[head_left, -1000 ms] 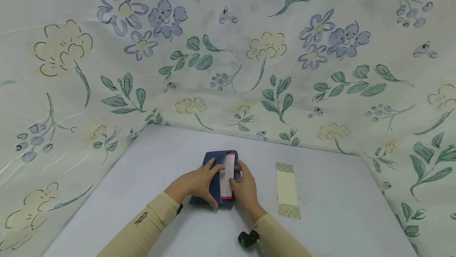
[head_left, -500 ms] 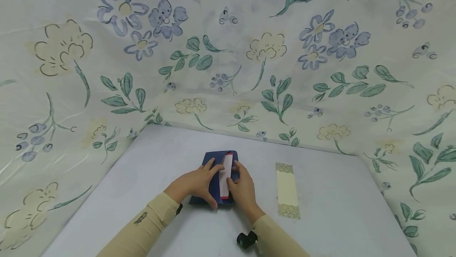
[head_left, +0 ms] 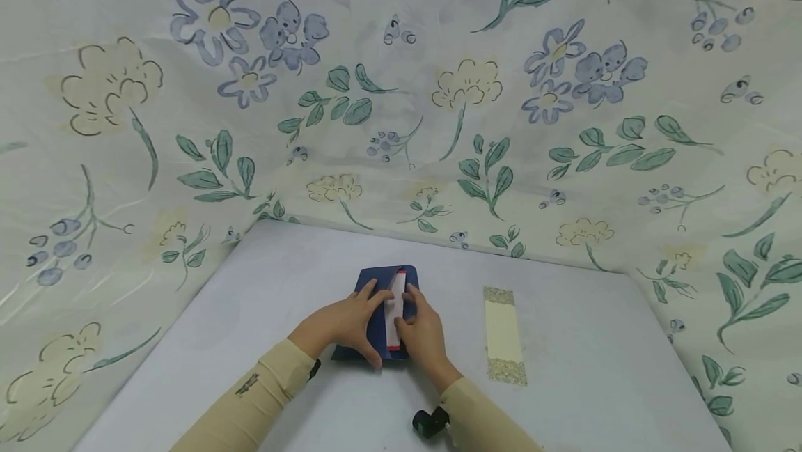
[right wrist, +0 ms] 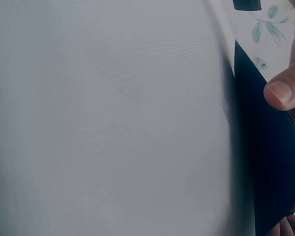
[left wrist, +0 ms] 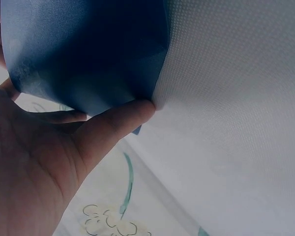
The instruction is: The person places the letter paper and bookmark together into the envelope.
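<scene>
A dark blue folder (head_left: 376, 326), its kind not fully shown, lies on the white table in the head view. A narrow white card (head_left: 393, 318) with red ends sits partly under the folder's raised flap. My left hand (head_left: 351, 323) holds the flap, fingers on its upper part and thumb by the near edge. In the left wrist view the thumb (left wrist: 120, 120) touches the edge of the bulging blue sheet (left wrist: 88, 44). My right hand (head_left: 426, 333) holds the card's right edge with curled fingers and thumb. In the right wrist view only its thumb (right wrist: 282, 91) and some fingertips show.
A cream strip (head_left: 504, 333) with glittery gold ends lies on the table (head_left: 583, 354) to the right. Floral cloth (head_left: 401, 90) hangs behind and at both sides. A black wrist camera (head_left: 429, 423) sits under the right forearm.
My right hand has moved slightly left, and less of the white card's width shows beside the flap. The left hand and folder stay nearly still.
</scene>
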Motion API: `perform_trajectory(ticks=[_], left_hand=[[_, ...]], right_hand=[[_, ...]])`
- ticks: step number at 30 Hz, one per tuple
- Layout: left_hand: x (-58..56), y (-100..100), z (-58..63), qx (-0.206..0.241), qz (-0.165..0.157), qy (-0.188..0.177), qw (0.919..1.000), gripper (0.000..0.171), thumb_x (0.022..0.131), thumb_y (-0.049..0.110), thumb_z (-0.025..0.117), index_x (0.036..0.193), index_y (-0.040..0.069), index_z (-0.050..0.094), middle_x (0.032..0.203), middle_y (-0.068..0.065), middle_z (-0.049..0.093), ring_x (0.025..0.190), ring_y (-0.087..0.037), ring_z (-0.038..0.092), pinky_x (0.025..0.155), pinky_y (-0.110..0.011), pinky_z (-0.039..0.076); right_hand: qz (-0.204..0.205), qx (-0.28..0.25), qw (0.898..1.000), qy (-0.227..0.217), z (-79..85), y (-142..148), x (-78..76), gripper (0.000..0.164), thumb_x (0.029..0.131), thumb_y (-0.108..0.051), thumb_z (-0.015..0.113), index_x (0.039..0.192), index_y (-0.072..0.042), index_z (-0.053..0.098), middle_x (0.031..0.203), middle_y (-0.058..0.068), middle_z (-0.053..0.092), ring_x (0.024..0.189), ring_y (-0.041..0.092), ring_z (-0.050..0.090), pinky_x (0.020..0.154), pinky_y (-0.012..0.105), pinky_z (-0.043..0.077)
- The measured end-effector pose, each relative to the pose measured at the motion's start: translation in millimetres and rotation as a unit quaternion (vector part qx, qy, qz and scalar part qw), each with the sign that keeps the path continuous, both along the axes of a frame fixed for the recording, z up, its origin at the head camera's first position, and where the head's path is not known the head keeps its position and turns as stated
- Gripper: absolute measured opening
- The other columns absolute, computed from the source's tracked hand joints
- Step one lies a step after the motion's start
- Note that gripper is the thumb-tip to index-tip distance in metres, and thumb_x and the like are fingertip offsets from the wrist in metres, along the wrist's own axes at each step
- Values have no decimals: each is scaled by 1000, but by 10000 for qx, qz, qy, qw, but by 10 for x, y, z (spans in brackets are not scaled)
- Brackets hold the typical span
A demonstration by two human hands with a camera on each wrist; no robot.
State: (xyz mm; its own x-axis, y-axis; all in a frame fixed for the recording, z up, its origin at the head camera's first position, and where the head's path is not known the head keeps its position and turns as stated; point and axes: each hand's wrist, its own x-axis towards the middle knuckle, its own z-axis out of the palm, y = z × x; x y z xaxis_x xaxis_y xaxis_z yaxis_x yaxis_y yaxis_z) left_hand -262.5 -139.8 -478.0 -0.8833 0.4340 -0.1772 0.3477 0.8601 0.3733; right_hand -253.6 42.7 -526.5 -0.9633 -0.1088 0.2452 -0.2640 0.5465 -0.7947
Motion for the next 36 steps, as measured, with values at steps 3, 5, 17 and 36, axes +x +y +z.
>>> perform_trajectory(ticks=[3, 5, 17, 36], left_hand=[[1, 6, -1, -24, 2, -1, 10000, 120, 54, 62, 95, 154, 27, 37, 164, -28, 18, 138, -59, 37, 99, -68, 45], [5, 8, 1, -16, -2, -9, 10000, 120, 54, 61, 95, 154, 27, 37, 164, -28, 18, 138, -59, 37, 99, -68, 45], [7, 6, 16, -18, -34, 4, 10000, 122, 54, 61, 96, 155, 25, 36, 164, -28, 18, 139, -58, 35, 99, -67, 45], [9, -24, -1, -62, -80, -5, 9999, 121, 55, 62, 95, 155, 26, 35, 165, -28, 16, 140, -58, 35, 101, -66, 45]], right_hand=[[-14, 0, 10000, -46, -6, -27, -2, 65, 88, -4, 73, 148, -3, 48, 134, 8, 66, 63, 1, 59, 53, 20, 47], [10, -39, 10000, -59, -10, -44, 0, 65, 88, -3, 73, 148, -2, 48, 134, 9, 66, 65, 2, 60, 54, 20, 48], [33, -123, 9999, 90, -16, -98, 14, 64, 87, -1, 74, 145, 2, 48, 134, 12, 66, 65, 2, 61, 53, 20, 49], [62, -110, 9999, 22, 9, -115, 42, 61, 87, -1, 73, 143, 5, 50, 130, 14, 67, 62, 1, 58, 52, 20, 47]])
